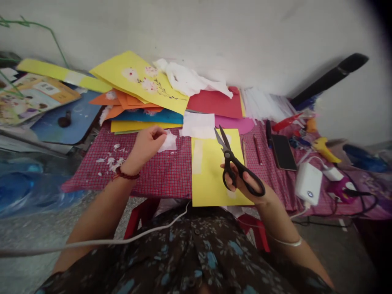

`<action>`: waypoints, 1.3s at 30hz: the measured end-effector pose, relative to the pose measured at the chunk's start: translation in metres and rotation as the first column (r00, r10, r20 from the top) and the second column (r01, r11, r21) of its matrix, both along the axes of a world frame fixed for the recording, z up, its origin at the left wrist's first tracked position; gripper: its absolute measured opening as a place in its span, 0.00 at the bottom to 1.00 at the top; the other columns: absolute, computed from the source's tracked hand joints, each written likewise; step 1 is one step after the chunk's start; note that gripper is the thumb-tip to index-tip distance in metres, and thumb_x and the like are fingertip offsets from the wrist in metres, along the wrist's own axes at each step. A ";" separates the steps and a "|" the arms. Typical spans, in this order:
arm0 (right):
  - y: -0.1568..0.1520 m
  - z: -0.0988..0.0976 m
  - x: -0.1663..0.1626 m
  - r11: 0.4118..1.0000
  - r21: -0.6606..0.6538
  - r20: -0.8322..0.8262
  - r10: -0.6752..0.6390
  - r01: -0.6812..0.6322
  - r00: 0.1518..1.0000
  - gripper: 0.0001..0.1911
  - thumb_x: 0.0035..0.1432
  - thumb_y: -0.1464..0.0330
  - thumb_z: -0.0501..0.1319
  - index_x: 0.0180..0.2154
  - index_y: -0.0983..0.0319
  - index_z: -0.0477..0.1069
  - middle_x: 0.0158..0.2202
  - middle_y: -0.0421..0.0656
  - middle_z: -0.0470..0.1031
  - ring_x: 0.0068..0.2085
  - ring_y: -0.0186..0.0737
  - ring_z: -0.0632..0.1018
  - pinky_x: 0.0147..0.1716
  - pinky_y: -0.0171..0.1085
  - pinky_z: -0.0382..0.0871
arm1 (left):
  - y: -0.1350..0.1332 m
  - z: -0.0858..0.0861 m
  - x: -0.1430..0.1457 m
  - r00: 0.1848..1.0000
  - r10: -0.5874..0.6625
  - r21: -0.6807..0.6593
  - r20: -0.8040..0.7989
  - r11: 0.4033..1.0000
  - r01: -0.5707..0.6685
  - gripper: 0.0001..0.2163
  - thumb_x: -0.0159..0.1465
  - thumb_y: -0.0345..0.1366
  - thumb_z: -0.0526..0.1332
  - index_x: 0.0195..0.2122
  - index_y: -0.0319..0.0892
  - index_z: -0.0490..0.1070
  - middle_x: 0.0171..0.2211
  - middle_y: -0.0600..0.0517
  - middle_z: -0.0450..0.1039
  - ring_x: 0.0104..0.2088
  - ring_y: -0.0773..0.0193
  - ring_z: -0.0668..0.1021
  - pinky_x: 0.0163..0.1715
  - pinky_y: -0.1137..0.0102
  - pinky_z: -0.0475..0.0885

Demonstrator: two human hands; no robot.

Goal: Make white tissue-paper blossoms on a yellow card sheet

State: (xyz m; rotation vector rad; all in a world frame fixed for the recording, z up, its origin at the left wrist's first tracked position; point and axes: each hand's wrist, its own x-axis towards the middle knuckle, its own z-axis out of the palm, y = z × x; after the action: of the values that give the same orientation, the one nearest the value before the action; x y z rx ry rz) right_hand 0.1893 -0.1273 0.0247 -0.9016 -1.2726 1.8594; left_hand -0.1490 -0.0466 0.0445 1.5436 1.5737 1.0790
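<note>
Black-handled scissors (227,155) are in my right hand (240,181), with fingers and thumb through the handle loops. Their blades are slightly apart and point away from me, above a yellow sheet (208,183). Pale strips lie on that sheet. My left hand (147,147) is curled, its fingertips pinched at the edge of a small white tissue piece (170,142); the fingers partly hide this contact. Beyond the yellow sheet lies a larger square of white tissue (199,123). White scraps (112,161) are scattered left of my left wrist.
Behind my hands are stacked coloured papers, including a yellow sheet with flowers (134,77), and crumpled white tissue (186,77). To the right lie a pencil (257,150), a phone (283,152), a white power bank (308,183) and a yellow glue gun (326,150). A white cable (122,241) crosses my lap.
</note>
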 end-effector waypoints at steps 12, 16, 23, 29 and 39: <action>-0.034 -0.013 0.020 0.999 0.047 -0.006 0.009 -0.009 1.000 0.26 0.64 0.51 0.59 0.55 0.62 0.65 0.34 0.42 0.68 0.30 0.33 0.68 0.31 0.36 0.60 | 0.005 -0.019 0.108 0.643 -0.174 -0.158 -0.746 0.984 0.084 0.15 0.60 0.48 0.61 0.37 0.40 0.71 0.33 0.42 0.76 0.34 0.50 0.78 0.32 0.62 0.68; -0.032 -0.020 0.023 0.999 0.033 -0.071 0.037 -0.034 0.997 0.27 0.64 0.51 0.58 0.55 0.62 0.64 0.34 0.42 0.68 0.30 0.33 0.68 0.31 0.36 0.59 | 0.011 -0.025 0.114 0.637 -0.117 -0.152 -0.762 0.988 -0.001 0.10 0.61 0.38 0.59 0.39 0.38 0.71 0.36 0.39 0.76 0.36 0.46 0.79 0.33 0.60 0.69; -0.028 -0.018 0.028 0.997 0.046 -0.094 0.067 -0.063 0.993 0.26 0.64 0.51 0.59 0.55 0.62 0.65 0.34 0.42 0.67 0.30 0.33 0.68 0.30 0.35 0.59 | 0.015 -0.037 0.104 0.705 -0.089 -0.148 -0.704 0.989 -0.022 0.04 0.59 0.30 0.56 0.28 0.42 0.67 0.32 0.45 0.76 0.35 0.54 0.77 0.34 0.64 0.67; -0.031 -0.021 0.034 0.998 0.053 -0.116 0.025 -0.019 0.993 0.28 0.64 0.50 0.58 0.57 0.60 0.64 0.35 0.42 0.68 0.31 0.35 0.68 0.31 0.37 0.59 | 0.013 -0.031 0.115 0.706 -0.045 -0.131 -0.707 0.989 -0.067 0.11 0.62 0.44 0.59 0.34 0.42 0.68 0.36 0.44 0.75 0.36 0.52 0.77 0.34 0.62 0.69; -0.046 -0.012 0.044 0.987 0.105 -0.022 -0.123 0.125 0.992 0.33 0.61 0.46 0.58 0.58 0.61 0.65 0.31 0.42 0.67 0.29 0.38 0.68 0.30 0.39 0.62 | 0.015 -0.039 0.122 0.919 -0.039 -0.111 -0.392 0.994 -0.005 0.18 0.51 0.23 0.59 0.43 0.40 0.67 0.30 0.49 0.68 0.38 0.51 0.76 0.43 0.57 0.70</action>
State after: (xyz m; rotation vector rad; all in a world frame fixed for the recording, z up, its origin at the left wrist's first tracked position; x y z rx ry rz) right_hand 0.2337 -0.1729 0.0129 -0.8875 -1.2647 1.6825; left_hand -0.0272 -0.0314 0.0052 1.7724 1.8453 0.6815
